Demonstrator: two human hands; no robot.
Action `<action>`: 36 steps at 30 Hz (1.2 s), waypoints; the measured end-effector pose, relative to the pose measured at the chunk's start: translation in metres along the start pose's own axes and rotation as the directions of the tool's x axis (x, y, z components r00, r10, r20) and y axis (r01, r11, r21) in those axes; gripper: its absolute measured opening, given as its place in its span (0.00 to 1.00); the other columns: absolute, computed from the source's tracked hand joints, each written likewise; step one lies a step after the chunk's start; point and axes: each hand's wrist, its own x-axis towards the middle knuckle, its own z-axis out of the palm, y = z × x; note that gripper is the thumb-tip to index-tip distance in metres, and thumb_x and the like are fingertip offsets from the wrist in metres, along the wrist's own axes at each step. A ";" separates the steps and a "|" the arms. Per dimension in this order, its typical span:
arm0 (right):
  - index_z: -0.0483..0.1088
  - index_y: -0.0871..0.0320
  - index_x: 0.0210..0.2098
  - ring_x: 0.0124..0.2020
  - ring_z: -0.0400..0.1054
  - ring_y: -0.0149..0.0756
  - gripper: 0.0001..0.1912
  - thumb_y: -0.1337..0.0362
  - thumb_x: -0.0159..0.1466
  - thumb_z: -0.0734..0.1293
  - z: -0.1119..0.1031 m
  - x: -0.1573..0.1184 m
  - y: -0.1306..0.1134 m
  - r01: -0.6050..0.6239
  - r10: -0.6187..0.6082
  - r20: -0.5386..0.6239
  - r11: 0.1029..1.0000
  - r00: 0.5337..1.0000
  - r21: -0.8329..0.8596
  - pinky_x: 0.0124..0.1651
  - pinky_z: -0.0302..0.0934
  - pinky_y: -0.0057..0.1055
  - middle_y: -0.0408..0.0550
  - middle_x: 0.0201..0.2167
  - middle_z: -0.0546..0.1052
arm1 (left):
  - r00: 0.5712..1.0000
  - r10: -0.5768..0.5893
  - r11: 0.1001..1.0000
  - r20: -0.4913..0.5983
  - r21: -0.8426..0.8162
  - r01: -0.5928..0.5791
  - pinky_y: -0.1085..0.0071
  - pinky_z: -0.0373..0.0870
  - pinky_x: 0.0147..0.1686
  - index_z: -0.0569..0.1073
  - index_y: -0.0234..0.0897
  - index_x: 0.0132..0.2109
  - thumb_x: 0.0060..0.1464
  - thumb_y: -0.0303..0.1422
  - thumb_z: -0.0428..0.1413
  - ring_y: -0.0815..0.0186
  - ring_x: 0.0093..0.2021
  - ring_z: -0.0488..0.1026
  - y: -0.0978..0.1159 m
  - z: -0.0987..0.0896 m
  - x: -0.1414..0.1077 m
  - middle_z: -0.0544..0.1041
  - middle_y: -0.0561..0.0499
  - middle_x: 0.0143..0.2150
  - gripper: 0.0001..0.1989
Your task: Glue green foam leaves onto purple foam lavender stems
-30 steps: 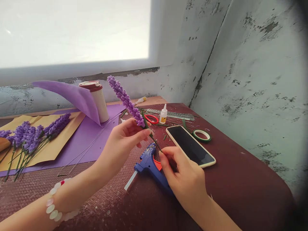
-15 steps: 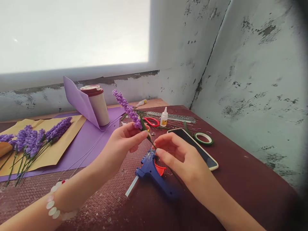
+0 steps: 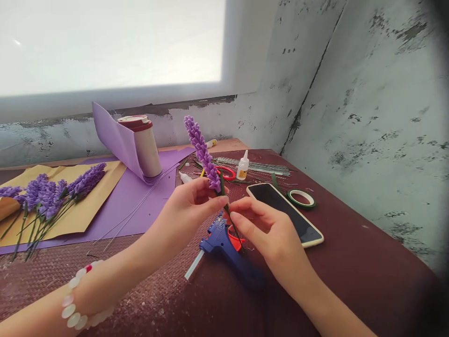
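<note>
A purple flower stem (image 3: 201, 152) leans up and to the left between both hands, its fuzzy head above and a green leaf beside its base. My left hand (image 3: 196, 199) pinches it just under the flower head, thumb towards me. Lower down, the fingers of my right hand (image 3: 261, 222) are closed on the thin green stalk. Beneath the hands a blue glue gun (image 3: 228, 255) with a red trigger lies on the dark red table (image 3: 351, 262), a clear glue stick poking out of its back.
Right of the hands are a phone (image 3: 284, 210) and green tape (image 3: 301, 198). Behind lie a small white bottle (image 3: 242, 166), red-handled scissors (image 3: 226, 173) and wires (image 3: 263, 168). At left, several purple flowers (image 3: 49, 196) rest on brown paper (image 3: 94, 206), near a lidded cup (image 3: 148, 150).
The flower stem has tilted more upright, with its head further right. My right hand's fingers are nearer my left hand. The whole view has shifted slightly.
</note>
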 end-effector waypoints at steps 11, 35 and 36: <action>0.71 0.56 0.33 0.31 0.70 0.31 0.04 0.63 0.58 0.67 0.004 0.001 -0.010 -0.007 0.000 0.058 0.994 0.998 0.106 0.35 0.66 0.28 0.43 0.31 0.75 | 0.996 0.020 1.000 -0.091 -0.005 -0.021 0.74 0.66 0.31 0.78 0.38 0.39 0.49 0.30 0.61 0.70 0.30 0.71 0.005 0.001 -0.003 0.78 0.52 0.33 0.07; 0.62 0.57 0.27 0.18 0.45 0.24 0.13 0.55 0.62 0.64 0.011 -0.014 -0.023 -0.206 0.170 0.146 0.938 0.975 0.278 0.20 0.42 0.23 0.34 0.15 0.57 | 0.997 0.078 0.993 -0.024 -0.092 -0.080 0.76 0.57 0.22 0.76 0.37 0.36 0.48 0.32 0.63 0.74 0.24 0.63 0.004 0.001 -0.006 0.75 0.54 0.28 0.07; 0.62 0.57 0.27 0.18 0.44 0.24 0.13 0.55 0.62 0.64 0.010 -0.015 -0.023 -0.194 0.164 0.133 0.944 0.978 0.266 0.20 0.42 0.23 0.33 0.15 0.56 | 0.996 0.087 0.991 -0.016 -0.099 -0.088 0.76 0.58 0.23 0.76 0.37 0.36 0.48 0.32 0.63 0.73 0.25 0.65 0.005 0.002 -0.007 0.76 0.54 0.29 0.07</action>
